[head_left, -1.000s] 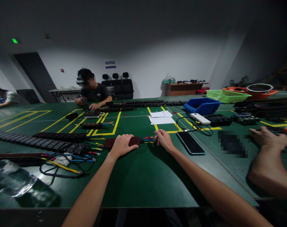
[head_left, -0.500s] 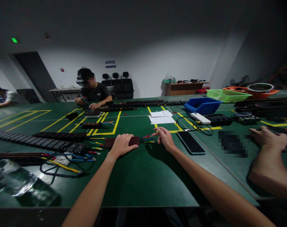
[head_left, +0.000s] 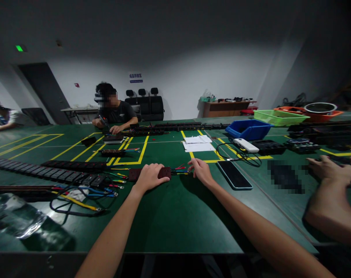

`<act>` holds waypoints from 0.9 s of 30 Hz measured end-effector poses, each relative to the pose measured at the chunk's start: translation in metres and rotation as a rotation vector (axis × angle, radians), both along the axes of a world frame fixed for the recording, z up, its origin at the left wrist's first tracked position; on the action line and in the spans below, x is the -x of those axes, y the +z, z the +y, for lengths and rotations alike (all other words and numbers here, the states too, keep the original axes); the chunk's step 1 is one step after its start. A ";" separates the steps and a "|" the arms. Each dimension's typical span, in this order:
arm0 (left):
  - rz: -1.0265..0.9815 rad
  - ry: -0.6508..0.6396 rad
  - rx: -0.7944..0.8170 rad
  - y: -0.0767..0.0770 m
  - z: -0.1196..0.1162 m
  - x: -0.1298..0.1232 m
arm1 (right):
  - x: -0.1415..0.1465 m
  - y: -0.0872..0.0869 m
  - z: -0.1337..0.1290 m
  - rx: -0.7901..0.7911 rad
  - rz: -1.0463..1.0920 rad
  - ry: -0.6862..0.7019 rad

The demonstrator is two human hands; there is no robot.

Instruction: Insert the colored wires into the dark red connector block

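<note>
My left hand (head_left: 150,177) is laid over a dark red socket strip (head_left: 133,175), its thumb along the near side, pressing it to the green table. Out of the strip's right end run several thin coloured wires (head_left: 178,172), red, green and yellow among them. My right hand (head_left: 200,170) has its fingers bent together around the metal-tipped ends of these wires; exactly which wire it pinches is hard to make out. Just right of that hand lies a phone (head_left: 234,175) with a dark screen.
At left are long black socket strips (head_left: 56,174), coloured cables (head_left: 77,199) and a clear plastic bottle (head_left: 16,216). White papers (head_left: 197,143), a white power bank (head_left: 246,145) and a blue bin (head_left: 248,129) sit farther back. A co-worker's hand (head_left: 331,170) is at right; another person (head_left: 117,112) works opposite.
My right hand has lowered slightly, and the red wire that was raised at its fingertips now lies lower, beside the other wires. My left hand stays on the strip.
</note>
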State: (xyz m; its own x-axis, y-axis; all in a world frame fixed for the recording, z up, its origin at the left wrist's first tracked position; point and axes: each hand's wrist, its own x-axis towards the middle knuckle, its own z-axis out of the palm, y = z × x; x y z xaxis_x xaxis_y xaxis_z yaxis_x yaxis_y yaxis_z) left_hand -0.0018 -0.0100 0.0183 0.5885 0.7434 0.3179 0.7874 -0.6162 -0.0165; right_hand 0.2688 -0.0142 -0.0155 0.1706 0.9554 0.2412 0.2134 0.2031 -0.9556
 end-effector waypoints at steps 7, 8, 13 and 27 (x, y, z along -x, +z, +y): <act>-0.003 -0.005 0.003 0.001 0.000 0.000 | -0.003 -0.003 0.002 0.095 -0.094 -0.078; -0.003 -0.005 0.005 0.001 -0.001 0.000 | -0.003 -0.003 0.003 0.095 -0.078 -0.060; -0.007 0.002 -0.001 0.001 -0.001 0.000 | 0.002 -0.001 0.002 0.065 0.042 0.067; -0.001 0.006 0.018 0.004 -0.003 -0.001 | -0.004 0.008 -0.007 0.124 -0.431 -0.131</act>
State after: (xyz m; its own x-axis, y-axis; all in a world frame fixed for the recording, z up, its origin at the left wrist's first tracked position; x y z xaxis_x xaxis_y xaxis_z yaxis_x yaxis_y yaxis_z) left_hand -0.0010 -0.0125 0.0223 0.5834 0.7528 0.3049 0.7913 -0.6114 -0.0046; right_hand 0.2727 -0.0209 -0.0071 0.2012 0.9585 0.2018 0.6122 0.0378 -0.7898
